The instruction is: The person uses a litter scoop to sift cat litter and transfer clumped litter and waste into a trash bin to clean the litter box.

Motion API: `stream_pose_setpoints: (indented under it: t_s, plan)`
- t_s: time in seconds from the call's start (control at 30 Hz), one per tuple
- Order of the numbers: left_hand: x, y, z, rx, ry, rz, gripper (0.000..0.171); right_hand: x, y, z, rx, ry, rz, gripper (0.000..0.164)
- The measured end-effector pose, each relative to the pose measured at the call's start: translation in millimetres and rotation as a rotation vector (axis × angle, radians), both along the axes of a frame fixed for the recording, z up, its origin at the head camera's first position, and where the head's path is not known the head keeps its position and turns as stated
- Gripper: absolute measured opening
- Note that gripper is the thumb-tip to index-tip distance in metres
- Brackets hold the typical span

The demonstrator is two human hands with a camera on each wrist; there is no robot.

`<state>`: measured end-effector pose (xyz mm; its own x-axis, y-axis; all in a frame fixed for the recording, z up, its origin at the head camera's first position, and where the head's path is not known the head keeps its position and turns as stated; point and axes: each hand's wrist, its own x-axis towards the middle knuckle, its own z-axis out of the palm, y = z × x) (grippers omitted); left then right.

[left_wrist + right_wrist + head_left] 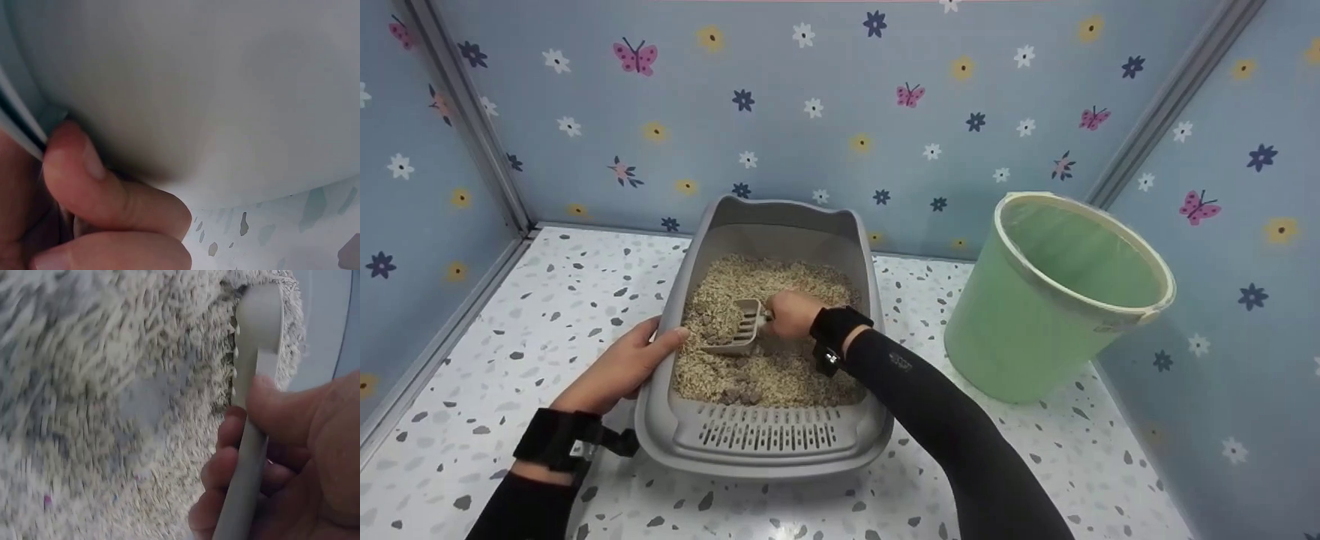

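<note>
A grey litter box filled with pale, grainy litter stands on the speckled surface. My left hand grips its left rim, thumb over the edge; in the left wrist view the curled fingers lie under the rim against the outer wall. My right hand holds a beige slotted litter scoop by its handle. The scoop's head is down in the litter near the box's left side. In the right wrist view, fingers and thumb wrap the scoop handle. Darker clumps show in the litter near the front.
A light green bin with a cream rim and a clear liner stands to the right of the box. Blue walls patterned with flowers and butterflies close off the back and both sides. The box's front has a slotted ledge.
</note>
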<state>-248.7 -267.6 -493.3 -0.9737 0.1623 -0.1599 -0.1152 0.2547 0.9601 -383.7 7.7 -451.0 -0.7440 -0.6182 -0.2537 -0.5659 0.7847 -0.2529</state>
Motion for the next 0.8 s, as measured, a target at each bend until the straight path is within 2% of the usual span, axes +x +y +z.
stream_pose_setpoints:
  t_s: [0.23, 0.47, 0.63, 0.8]
  plan:
    - [-1.2, 0.2, -1.1, -0.005, -0.005, 0.004, 0.088, -4.3, -3.1, -6.5, -0.054, -0.046, -0.037, 0.033]
    - [0.3, -1.8, -0.5, 0.034, 0.000, -0.008, 0.089, -5.1, -1.9, -4.4, -0.102, -0.097, -0.065, 0.026]
    - [0.5, -1.4, 0.1, 0.015, 0.002, 0.000, 0.091, -4.6, -0.2, -2.0, -0.122, -0.107, -0.061, 0.025]
    - [0.9, 0.1, -0.2, 0.013, -0.003, 0.001, 0.089, -5.6, 2.2, -0.3, -0.180, -0.112, -0.058, 0.015]
